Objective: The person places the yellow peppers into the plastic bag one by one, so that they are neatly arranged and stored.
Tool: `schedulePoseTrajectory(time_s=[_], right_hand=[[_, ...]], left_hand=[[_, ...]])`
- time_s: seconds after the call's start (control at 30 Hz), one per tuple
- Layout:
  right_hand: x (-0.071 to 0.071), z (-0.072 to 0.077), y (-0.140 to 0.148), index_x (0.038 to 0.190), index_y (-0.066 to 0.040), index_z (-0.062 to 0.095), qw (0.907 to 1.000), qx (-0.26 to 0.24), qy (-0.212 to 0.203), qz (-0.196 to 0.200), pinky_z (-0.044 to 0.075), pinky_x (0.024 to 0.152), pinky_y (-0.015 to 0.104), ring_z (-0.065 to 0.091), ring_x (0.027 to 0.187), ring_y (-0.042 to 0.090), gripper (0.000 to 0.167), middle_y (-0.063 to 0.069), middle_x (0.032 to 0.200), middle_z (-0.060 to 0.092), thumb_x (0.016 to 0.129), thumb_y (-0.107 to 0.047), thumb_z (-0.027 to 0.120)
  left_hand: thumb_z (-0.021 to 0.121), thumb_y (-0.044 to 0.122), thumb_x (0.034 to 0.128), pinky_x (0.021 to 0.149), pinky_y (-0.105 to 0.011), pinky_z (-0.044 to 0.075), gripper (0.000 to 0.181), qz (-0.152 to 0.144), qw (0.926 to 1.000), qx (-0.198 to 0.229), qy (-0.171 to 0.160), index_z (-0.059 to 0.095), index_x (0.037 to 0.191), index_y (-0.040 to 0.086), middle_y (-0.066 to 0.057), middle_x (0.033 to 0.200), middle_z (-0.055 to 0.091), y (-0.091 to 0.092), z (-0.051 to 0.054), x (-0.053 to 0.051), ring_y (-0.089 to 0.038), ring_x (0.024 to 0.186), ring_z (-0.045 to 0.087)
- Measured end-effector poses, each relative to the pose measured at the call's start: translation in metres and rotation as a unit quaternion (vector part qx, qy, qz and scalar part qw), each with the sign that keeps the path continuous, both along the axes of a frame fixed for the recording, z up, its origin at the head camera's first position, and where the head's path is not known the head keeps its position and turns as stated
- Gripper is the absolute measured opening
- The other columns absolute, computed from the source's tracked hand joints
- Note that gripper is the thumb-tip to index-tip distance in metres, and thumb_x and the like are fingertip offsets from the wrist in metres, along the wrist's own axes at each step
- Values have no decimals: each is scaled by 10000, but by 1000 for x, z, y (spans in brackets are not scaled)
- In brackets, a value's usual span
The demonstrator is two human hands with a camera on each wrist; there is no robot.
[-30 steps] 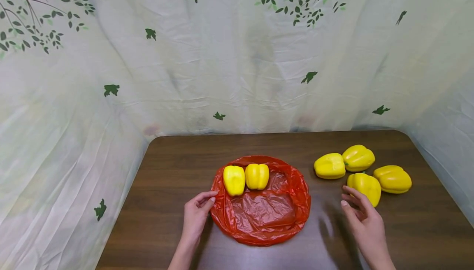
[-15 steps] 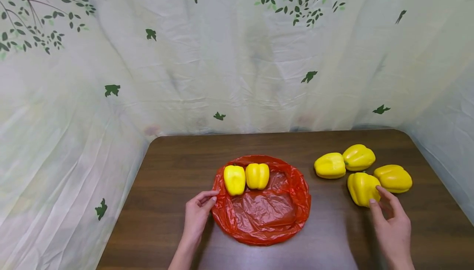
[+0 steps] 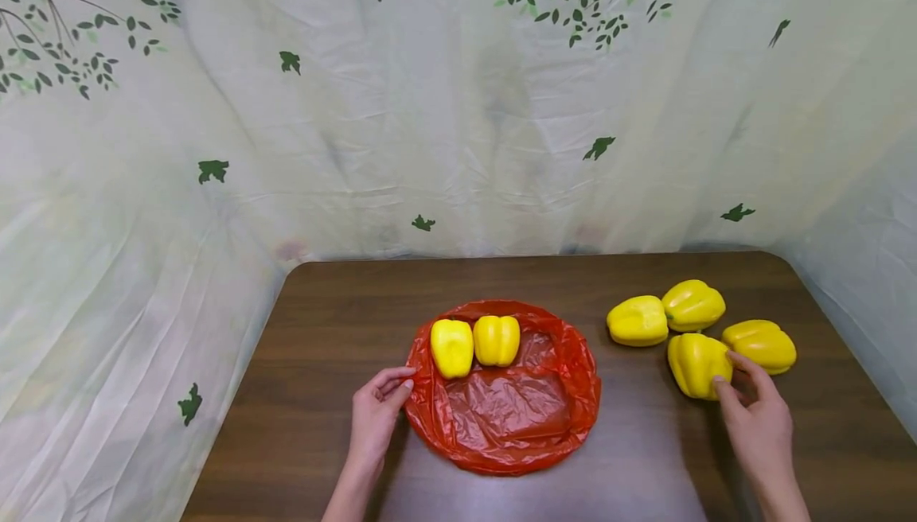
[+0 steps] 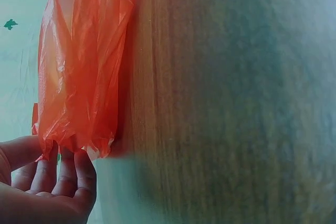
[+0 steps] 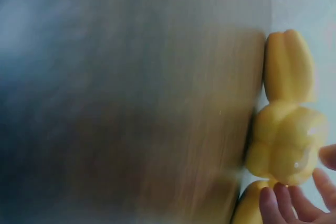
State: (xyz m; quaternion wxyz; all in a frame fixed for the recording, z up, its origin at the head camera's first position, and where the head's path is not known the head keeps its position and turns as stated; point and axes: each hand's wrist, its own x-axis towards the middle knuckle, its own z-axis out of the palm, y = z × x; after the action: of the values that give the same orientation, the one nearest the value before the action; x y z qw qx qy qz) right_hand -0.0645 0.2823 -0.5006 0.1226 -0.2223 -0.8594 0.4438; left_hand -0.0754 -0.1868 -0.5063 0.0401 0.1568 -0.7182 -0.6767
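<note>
A red plastic bag (image 3: pixel 501 426) lies spread on the table with its rim rolled into a ring, two yellow bell peppers (image 3: pixel 497 340) inside toward the back left. My left hand (image 3: pixel 376 410) pinches the bag's left rim between thumb and fingers, which the left wrist view shows from the side. On the right, my right hand (image 3: pixel 759 418) grips the nearest yellow bell pepper (image 3: pixel 698 366) of a loose group, thumb and fingers on its right side. In the right wrist view that bell pepper (image 5: pixel 286 142) sits between thumb and fingertips.
Three more yellow bell peppers lie just behind the gripped one: one at the left (image 3: pixel 637 321), one at the back (image 3: pixel 693 305) and one at the right (image 3: pixel 761 345). A leaf-printed cloth (image 3: pixel 458 108) hangs behind the brown table (image 3: pixel 344 307).
My right hand has gone right, round to the near bell pepper's right side, and taken hold of it; the pepper has shifted slightly left. My left hand stays at the bag's rim.
</note>
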Motion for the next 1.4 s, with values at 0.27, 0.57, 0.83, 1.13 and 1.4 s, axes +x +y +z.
schedulePoseTrajectory(time_s=[0.27,0.57,0.83,1.13,1.4], right_hand=[[-9,-2,10,1478,-21,389,9973,179,-238,671,360,653,55,498,1048,271,612,252,1414,458,988,-333,580],[-18,1,22,1532,30,214,9846,20,-688,1606,378,632,87,489,1117,450,756,366,1448,336,1007,-427,512],[-23,2,23,1545,24,148,9761,-321,-1089,1855,433,644,115,452,1189,491,830,379,1453,302,990,-457,535],[-22,-3,19,1531,55,122,9737,-289,-969,2040,429,936,463,358,1269,499,830,409,1450,287,998,-428,537],[-15,-5,13,1467,19,297,9822,-373,-403,1798,443,651,90,523,1088,480,713,365,1370,383,948,-305,663]], left_hand=[[637,-24,916,679,-238,548,188,-64,9999,95,-85,691,1094,-48,-165,1004,700,1,0,-2,-167,791,655],[634,-6,924,700,-234,538,195,-14,9996,24,-278,697,1108,-20,-146,1037,693,1,1,-2,-180,813,638],[637,-7,921,693,-236,538,188,-24,9997,10,-228,699,1097,-22,-153,1036,692,1,2,-2,-183,813,636],[630,-20,922,716,-237,543,192,-80,9998,55,-170,695,1101,-31,-163,1050,688,-1,2,-3,-188,830,641],[632,1,928,670,-228,531,203,-117,9997,80,-207,689,1121,-21,-158,1056,689,-2,4,-1,-180,802,636]])
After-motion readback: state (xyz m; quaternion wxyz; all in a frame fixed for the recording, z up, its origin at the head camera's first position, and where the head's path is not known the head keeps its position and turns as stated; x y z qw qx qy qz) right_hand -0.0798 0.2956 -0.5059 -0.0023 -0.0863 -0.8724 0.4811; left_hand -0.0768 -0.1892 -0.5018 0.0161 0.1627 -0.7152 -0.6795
